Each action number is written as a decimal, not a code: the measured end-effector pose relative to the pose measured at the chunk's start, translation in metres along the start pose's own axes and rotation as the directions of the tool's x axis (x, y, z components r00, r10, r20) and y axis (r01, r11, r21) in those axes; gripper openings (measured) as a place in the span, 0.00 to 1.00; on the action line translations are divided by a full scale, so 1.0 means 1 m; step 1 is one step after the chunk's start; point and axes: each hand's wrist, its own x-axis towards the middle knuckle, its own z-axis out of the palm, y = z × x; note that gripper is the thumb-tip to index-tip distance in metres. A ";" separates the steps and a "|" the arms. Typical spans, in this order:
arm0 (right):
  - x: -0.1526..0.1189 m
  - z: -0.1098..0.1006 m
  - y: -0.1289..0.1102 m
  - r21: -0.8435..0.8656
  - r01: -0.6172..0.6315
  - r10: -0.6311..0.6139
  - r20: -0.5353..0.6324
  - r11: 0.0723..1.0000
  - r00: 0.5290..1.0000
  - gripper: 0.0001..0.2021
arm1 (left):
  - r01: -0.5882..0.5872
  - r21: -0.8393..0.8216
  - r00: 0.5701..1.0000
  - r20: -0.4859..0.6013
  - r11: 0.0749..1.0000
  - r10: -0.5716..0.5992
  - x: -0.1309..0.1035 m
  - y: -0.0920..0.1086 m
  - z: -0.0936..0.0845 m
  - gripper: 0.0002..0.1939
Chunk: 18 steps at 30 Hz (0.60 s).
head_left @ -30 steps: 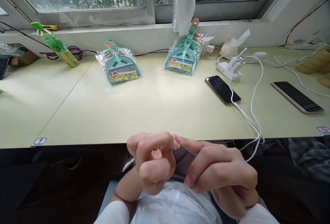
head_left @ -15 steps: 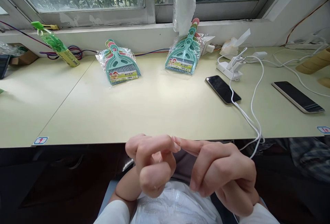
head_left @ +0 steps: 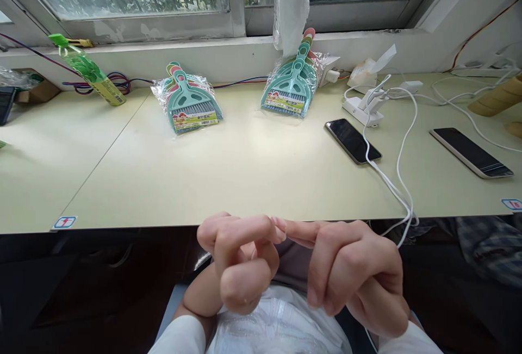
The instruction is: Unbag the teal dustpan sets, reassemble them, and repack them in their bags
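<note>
In front of my lap, below the desk's front edge, my left hand (head_left: 242, 259) is closed, its fingers curled in. My right hand (head_left: 356, 269) is closed too, apart from the index finger, which points left. That index fingertip touches the tip of a left-hand finger, and nothing shows between them. Both hands are apart from the desk items. Farther back lie two mini dustpan-and-brush sets in clear wrapping: one left of centre (head_left: 188, 95), the other (head_left: 290, 79) leaning against the wall below the window.
A pale desk (head_left: 228, 169) spans the view. On its right lie a phone (head_left: 353, 141) under white cables, a second phone (head_left: 471, 153), a white power strip (head_left: 362, 110) and a tape roll (head_left: 495, 98). A green-capped bottle (head_left: 92, 74) leans at the back left, near a cardboard box (head_left: 43, 86).
The curled fingers of my right hand have shifted slightly right. The index fingertips stay together, and my left hand has barely moved.
</note>
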 end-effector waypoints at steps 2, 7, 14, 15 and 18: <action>0.000 0.000 0.000 0.025 -0.022 0.022 -0.002 0.999 1.000 0.21 | -0.135 0.035 0.990 -0.042 0.990 0.136 0.007 0.003 0.003 0.22; 0.001 0.000 -0.001 0.093 -0.055 0.056 -0.007 0.994 0.998 0.20 | -0.138 0.060 0.990 -0.031 0.989 0.141 0.008 0.002 0.004 0.23; 0.001 0.001 -0.001 0.140 -0.085 0.089 -0.023 0.986 0.996 0.21 | -0.152 0.102 0.986 -0.050 0.983 0.158 0.011 0.005 0.007 0.24; 0.001 0.001 -0.001 0.139 -0.088 0.092 -0.025 0.986 0.995 0.21 | -0.147 0.109 0.987 -0.052 0.983 0.153 0.010 0.005 0.007 0.24; 0.000 0.001 0.000 0.134 -0.093 0.098 -0.031 0.987 0.995 0.21 | -0.164 0.096 0.983 -0.061 0.982 0.170 0.003 0.002 0.005 0.23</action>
